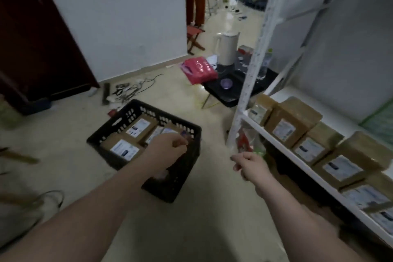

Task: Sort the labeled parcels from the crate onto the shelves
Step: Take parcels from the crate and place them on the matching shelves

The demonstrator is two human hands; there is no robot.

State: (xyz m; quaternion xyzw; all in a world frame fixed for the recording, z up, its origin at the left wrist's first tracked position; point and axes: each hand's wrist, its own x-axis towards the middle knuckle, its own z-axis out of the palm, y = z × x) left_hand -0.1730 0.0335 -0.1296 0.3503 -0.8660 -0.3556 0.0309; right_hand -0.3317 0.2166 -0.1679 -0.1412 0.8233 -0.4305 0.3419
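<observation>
Left grip [168, 147] hangs curled over the crate [148, 108]; I cannot tell if it holds anything. A parcel [124, 149] lies just left. Right grip [248, 166], loose and empty, is farther.

Labels seen, nothing readable.
White labels [124, 149] lie on the brown parcels [106, 143] in the crate [148, 109] just beside the left grip [168, 147], and on the shelf parcels [297, 110] to the right of the right grip [248, 165]; the print on every one is too blurred to read.
</observation>
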